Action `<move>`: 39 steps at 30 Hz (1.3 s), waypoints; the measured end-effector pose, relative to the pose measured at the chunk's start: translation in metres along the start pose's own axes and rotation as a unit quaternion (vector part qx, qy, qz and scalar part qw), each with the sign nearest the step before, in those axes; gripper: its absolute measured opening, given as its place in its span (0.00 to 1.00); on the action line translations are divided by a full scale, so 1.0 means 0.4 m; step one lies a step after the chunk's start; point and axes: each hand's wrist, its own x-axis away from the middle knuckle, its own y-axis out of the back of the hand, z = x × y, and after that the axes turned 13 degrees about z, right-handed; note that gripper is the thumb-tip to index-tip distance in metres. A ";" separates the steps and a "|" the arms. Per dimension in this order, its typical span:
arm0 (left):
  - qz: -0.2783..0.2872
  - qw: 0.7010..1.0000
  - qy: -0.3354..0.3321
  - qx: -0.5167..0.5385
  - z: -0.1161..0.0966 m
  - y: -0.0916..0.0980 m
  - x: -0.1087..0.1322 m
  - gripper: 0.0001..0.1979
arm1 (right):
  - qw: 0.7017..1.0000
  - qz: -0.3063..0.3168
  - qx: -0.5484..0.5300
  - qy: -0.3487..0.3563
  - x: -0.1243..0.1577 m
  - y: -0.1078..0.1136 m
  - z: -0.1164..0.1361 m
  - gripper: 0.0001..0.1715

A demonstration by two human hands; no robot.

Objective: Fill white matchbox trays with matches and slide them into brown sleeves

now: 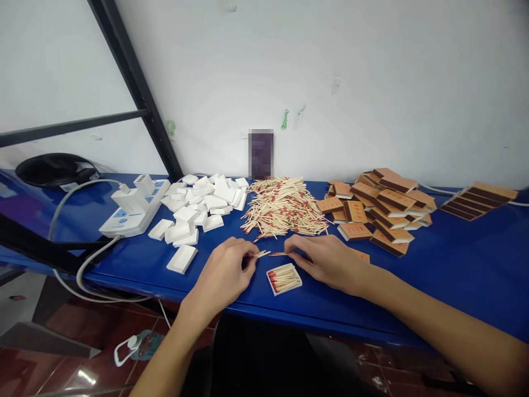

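My left hand [225, 270] rests on the blue table [454, 259] with its fingers curled around a few matchsticks [261, 254] that stick out to the right. My right hand [326, 258] lies opposite, fingertips pinching a red-tipped match [278, 254]. Between and just below both hands sits an open white tray [284, 278] partly filled with matches. A large loose pile of matches [283, 208] lies just beyond the hands. An orange matchbox sleeve [362, 255] peeks out behind my right hand.
A heap of white empty trays [198, 207] lies at the left, next to a white power strip [132, 212] with a grey cable. Stacked orange matchbox sleeves [382, 204] sit at the right, more [477, 199] farther right. A black metal frame [136, 88] leans against the wall.
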 end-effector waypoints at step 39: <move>0.022 0.998 0.000 0.054 -0.016 -0.006 -0.007 0.12 | 0.994 -0.024 -0.053 0.093 -0.033 -0.001 -0.013 0.13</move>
